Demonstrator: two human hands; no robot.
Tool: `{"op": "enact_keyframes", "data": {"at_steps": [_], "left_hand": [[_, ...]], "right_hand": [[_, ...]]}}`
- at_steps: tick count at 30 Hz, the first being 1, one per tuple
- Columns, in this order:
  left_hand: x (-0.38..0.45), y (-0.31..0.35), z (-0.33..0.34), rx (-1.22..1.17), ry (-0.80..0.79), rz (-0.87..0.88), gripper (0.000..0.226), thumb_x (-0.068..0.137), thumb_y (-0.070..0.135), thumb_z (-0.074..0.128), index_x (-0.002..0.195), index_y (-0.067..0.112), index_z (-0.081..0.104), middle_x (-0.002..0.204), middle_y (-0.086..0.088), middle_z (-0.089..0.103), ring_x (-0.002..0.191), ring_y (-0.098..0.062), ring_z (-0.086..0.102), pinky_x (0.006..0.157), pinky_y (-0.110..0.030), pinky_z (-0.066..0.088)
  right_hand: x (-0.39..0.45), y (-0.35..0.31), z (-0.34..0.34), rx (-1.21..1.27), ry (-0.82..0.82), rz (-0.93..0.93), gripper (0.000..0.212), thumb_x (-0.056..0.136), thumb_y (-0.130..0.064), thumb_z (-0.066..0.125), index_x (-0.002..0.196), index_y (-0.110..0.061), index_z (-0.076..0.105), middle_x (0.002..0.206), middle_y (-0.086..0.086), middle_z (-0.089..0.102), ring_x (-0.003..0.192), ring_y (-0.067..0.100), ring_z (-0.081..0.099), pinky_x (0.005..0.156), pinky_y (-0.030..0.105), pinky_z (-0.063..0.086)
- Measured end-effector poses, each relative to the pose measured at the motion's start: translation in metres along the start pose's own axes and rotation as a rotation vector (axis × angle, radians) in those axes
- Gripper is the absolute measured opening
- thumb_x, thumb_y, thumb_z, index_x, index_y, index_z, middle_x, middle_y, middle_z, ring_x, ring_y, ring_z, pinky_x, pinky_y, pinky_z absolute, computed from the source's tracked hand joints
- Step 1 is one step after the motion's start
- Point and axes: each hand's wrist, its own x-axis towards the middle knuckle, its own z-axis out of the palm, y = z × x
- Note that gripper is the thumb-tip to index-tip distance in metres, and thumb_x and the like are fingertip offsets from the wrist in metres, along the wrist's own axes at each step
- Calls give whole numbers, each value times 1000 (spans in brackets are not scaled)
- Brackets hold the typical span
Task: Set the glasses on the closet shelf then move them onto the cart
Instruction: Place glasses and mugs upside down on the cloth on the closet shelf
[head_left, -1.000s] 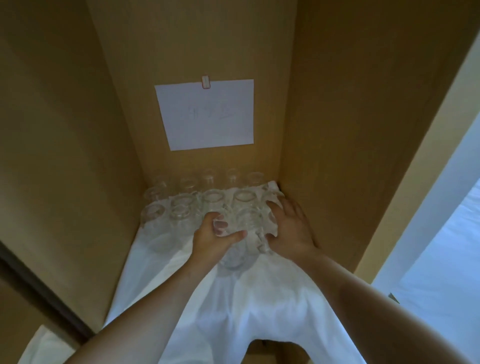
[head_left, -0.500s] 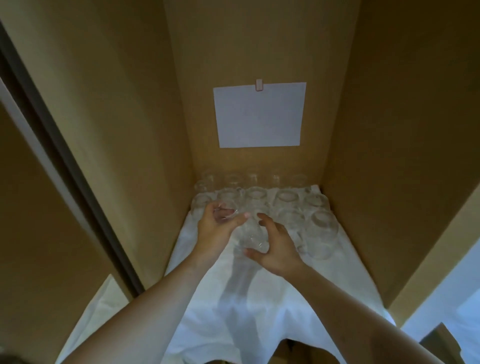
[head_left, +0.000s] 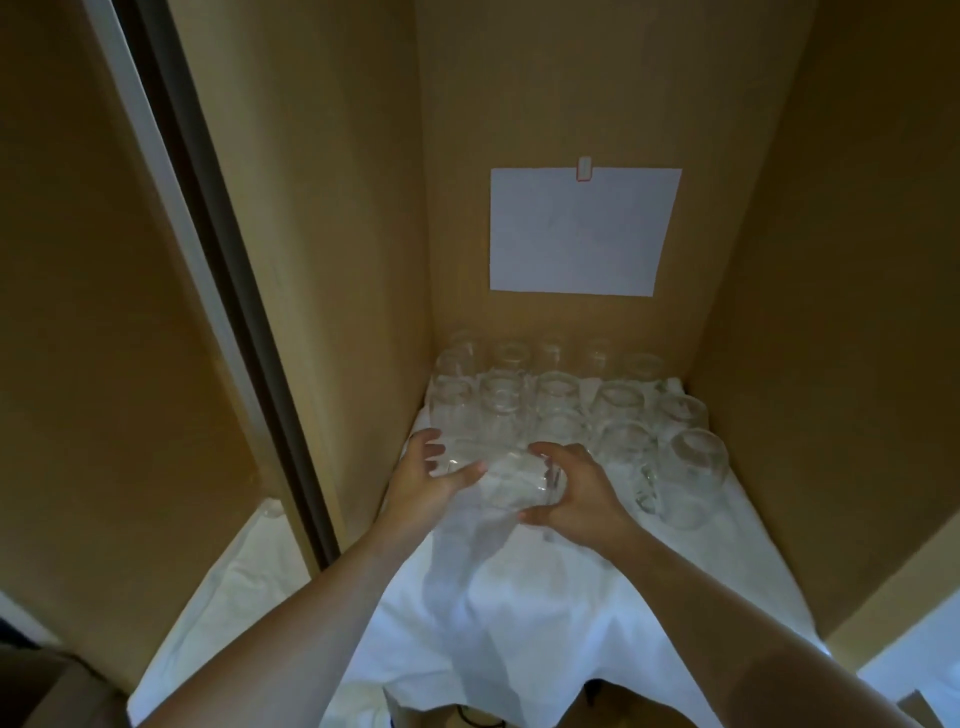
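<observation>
Both hands cup one clear, rounded glass (head_left: 514, 480) on the shelf's creased white cloth (head_left: 519, 613): left hand (head_left: 423, 480) fingers spread, right hand (head_left: 576, 491) grip curled around it. Other glasses (head_left: 618, 402) crowd the shelf's back edge.

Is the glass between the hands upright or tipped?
Tipped: the glass lies sideways on the white cloth, unlike the standing glasses behind.
</observation>
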Motion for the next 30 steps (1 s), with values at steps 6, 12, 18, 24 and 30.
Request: {"op": "enact_keyframes", "data": {"at_steps": [6, 12, 18, 24, 30], "left_hand": [[-3, -31, -17, 238, 11, -6, 71, 80, 50, 82, 140, 31, 50, 137, 7, 52, 128, -18, 50, 99, -30, 44], [-16, -56, -24, 388, 53, 2, 70, 81, 46, 82, 141, 28, 51, 140, 6, 54, 132, -18, 49, 106, -35, 45], [-23, -66, -33, 533, 46, 35, 77, 78, 54, 80, 143, 27, 49, 137, 4, 57, 127, -18, 53, 103, -37, 48], [-26, -77, -37, 700, -11, 162, 76, 82, 56, 74, 144, 20, 49, 141, 8, 55, 132, -12, 48, 107, -19, 34], [-27, -87, -42, 825, -58, 226, 70, 87, 60, 65, 144, 23, 48, 145, 9, 50, 137, -11, 41, 110, -17, 27]], "right_hand": [[13, -10, 0, 37, 25, -17, 83, 60, -16, 98, 131, -25, 56, 111, -8, 43, 92, 2, 54, 77, 1, 40], [31, -35, 18, -59, -5, -144, 83, 64, -16, 95, 137, -18, 56, 126, -4, 41, 113, 12, 49, 84, -3, 35], [47, -54, 50, -164, -79, -200, 91, 69, -23, 91, 147, -20, 44, 139, 1, 39, 124, 23, 51, 102, 39, 50], [58, -64, 71, -302, -115, -272, 88, 77, -24, 84, 152, -18, 40, 146, 3, 42, 127, 25, 50, 103, 33, 44], [70, -73, 79, -282, -113, -221, 88, 74, -22, 86, 150, -18, 42, 145, 0, 46, 124, 20, 53, 99, 30, 46]]}}
